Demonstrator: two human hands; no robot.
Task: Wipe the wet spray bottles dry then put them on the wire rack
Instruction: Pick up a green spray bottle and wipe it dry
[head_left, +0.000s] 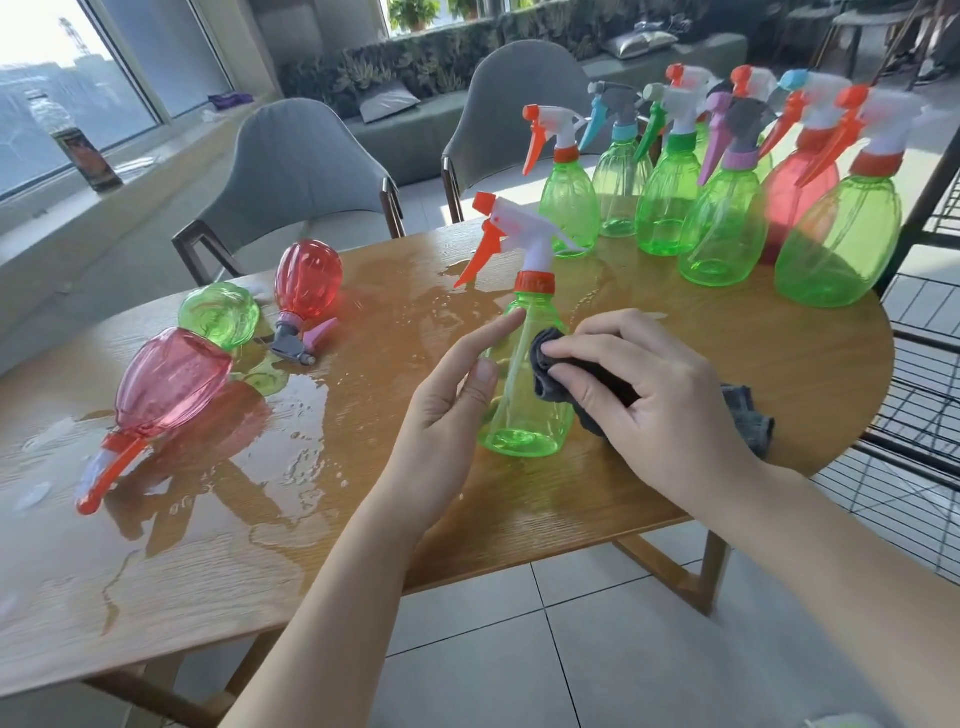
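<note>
Left of the left grip (452, 395), three bottles (174, 382) are left lying in water on the desk (675, 467). The green spray bottle (524, 379) is steadied upright between both grips: the left with fingers straight, the right grip (644, 395) clamped on a grey cloth (556, 374). It could be tipped by hard wiping, or rewetted by the puddle.

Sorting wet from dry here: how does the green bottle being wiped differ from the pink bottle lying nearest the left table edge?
The green bottle stands upright; the pink bottle lies on its side. The green one is steadied by the left hand while the right hand presses a grey cloth to it; the pink one lies untouched in a puddle. Both have orange triggers.
</note>
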